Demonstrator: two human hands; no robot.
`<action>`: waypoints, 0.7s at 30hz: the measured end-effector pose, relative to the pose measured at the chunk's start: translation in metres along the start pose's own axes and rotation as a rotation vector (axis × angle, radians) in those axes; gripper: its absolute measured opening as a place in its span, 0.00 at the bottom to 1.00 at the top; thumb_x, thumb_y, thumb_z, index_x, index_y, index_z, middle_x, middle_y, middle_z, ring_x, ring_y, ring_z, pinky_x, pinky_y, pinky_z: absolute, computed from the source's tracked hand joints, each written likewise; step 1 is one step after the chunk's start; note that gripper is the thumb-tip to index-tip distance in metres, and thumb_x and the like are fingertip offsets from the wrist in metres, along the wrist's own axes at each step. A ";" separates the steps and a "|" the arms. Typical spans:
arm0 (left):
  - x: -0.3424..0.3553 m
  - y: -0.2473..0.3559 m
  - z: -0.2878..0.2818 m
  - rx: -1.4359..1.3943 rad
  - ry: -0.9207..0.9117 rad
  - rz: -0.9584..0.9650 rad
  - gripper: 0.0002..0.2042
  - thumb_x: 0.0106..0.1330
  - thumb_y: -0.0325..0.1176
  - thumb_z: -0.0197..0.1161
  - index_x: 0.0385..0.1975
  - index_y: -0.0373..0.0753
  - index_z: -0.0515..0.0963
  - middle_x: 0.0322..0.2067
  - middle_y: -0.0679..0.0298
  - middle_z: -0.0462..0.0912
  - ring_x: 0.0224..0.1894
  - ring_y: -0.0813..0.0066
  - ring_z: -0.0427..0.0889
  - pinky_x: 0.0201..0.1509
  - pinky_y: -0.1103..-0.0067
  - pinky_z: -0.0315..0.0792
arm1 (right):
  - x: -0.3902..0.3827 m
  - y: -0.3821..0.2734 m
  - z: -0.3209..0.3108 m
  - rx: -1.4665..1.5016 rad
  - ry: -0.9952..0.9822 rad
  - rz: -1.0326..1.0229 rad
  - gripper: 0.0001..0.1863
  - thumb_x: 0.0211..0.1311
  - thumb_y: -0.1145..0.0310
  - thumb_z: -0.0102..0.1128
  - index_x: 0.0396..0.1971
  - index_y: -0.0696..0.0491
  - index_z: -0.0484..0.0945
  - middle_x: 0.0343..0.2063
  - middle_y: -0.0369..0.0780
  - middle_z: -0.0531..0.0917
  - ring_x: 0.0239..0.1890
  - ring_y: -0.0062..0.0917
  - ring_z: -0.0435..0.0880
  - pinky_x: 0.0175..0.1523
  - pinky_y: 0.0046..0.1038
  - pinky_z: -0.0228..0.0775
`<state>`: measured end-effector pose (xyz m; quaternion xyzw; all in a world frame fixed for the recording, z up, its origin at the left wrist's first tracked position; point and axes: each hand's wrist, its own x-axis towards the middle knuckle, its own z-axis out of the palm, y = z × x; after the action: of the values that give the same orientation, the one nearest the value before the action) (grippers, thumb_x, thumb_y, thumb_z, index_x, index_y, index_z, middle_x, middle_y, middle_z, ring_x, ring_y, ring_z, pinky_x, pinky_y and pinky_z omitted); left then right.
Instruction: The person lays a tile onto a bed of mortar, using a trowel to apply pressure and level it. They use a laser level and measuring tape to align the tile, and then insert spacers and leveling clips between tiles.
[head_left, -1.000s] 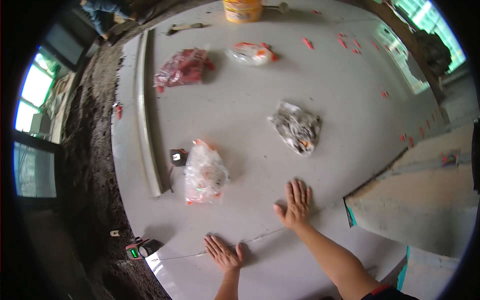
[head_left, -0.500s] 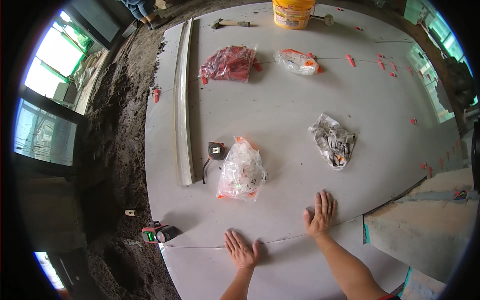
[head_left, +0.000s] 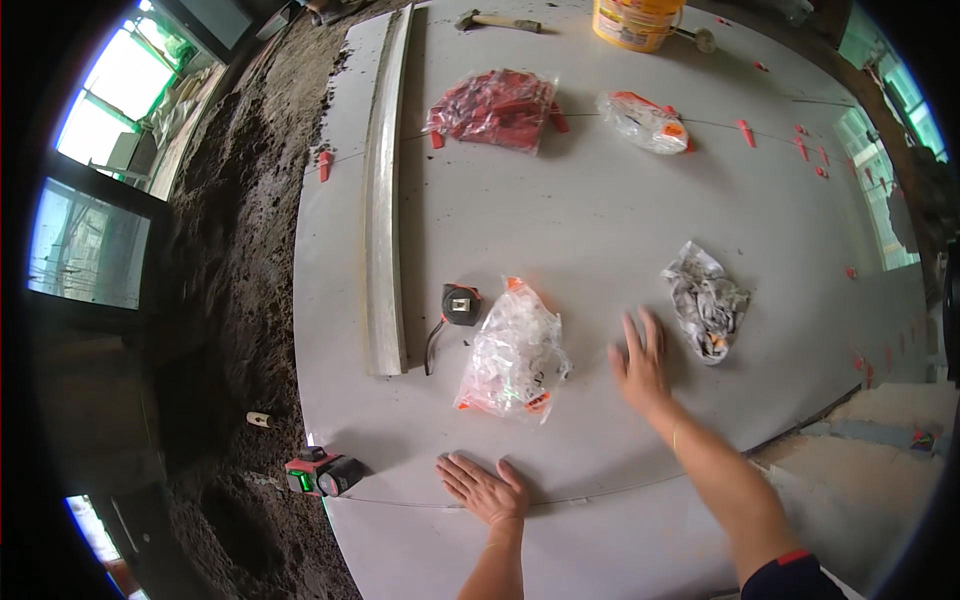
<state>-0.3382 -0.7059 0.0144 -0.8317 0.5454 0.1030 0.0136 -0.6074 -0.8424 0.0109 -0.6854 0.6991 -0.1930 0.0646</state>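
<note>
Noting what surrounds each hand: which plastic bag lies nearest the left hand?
The pale bag just right of the tape measure, ahead of the left hand. The red-filled bag and the orange-marked bag to its right lie farther off.

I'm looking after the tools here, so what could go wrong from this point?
The red-and-black boxy device with a green glow sits at the left edge of the smooth grey slab, beside dark rough soil; a bump might tip it off. The left hand lies flat by the thin seam, where a shifting slab might pinch it.
</note>
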 end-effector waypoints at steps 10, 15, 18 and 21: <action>0.009 -0.003 -0.008 -0.110 -0.088 -0.058 0.43 0.64 0.48 0.52 0.69 0.22 0.42 0.70 0.34 0.42 0.74 0.38 0.37 0.75 0.53 0.32 | 0.308 -0.050 0.077 0.287 -0.164 0.116 0.31 0.65 0.57 0.56 0.68 0.43 0.62 0.65 0.60 0.59 0.69 0.51 0.58 0.69 0.41 0.57; 0.010 -0.007 -0.007 -0.156 -0.147 -0.069 0.45 0.62 0.50 0.53 0.68 0.21 0.43 0.70 0.33 0.43 0.74 0.36 0.37 0.74 0.52 0.31 | 0.342 -0.070 0.088 0.771 -0.208 0.445 0.31 0.69 0.50 0.49 0.65 0.54 0.65 0.70 0.53 0.55 0.71 0.43 0.57 0.69 0.37 0.55; 0.009 -0.008 -0.006 -0.119 -0.173 -0.073 0.47 0.61 0.54 0.54 0.68 0.21 0.45 0.70 0.35 0.42 0.74 0.39 0.36 0.75 0.53 0.30 | 0.341 -0.059 0.093 0.816 -0.143 0.385 0.30 0.73 0.51 0.43 0.61 0.61 0.67 0.64 0.47 0.67 0.67 0.35 0.65 0.67 0.31 0.58; 0.009 -0.008 -0.007 -0.132 -0.183 -0.084 0.47 0.61 0.54 0.54 0.68 0.21 0.45 0.70 0.35 0.43 0.74 0.39 0.36 0.75 0.53 0.30 | 0.305 -0.050 0.086 0.820 -0.095 0.396 0.30 0.74 0.51 0.42 0.60 0.63 0.68 0.59 0.45 0.74 0.64 0.31 0.70 0.65 0.29 0.59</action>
<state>-0.3259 -0.7118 0.0184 -0.8401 0.4984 0.2137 0.0127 -0.5462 -1.1569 0.0028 -0.4646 0.6788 -0.4060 0.3983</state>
